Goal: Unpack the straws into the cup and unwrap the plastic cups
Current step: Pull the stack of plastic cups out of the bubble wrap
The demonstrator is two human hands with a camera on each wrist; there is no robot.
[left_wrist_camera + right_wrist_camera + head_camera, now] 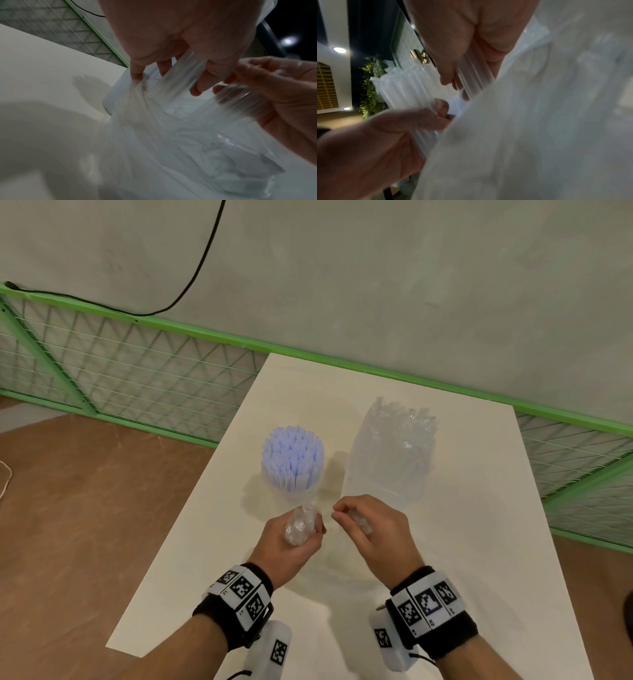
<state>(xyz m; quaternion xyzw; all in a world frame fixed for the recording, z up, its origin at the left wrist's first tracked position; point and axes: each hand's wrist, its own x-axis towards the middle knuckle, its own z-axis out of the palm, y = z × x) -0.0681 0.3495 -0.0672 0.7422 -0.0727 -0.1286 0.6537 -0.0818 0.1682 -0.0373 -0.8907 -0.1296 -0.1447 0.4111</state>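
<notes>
A clear cup (295, 491) packed with pale blue straws (292, 455) stands upright on the white table (462, 542). To its right stands a clear crinkled plastic package (394, 450); I cannot make out its contents. Just in front of the cup, my left hand (315, 525) grips a bunched piece of clear plastic wrapper (299, 525). My right hand (337, 513) pinches another bunch of clear film (359, 522) close beside it. In the left wrist view the wrapper (154, 121) hangs down from both hands. The right wrist view shows the straws (399, 86) behind the film (539, 121).
The table's left edge (191, 508) drops to a brown floor. A green wire fence (137, 364) runs behind the table along a grey wall, with a black cable (202, 261) hanging down it.
</notes>
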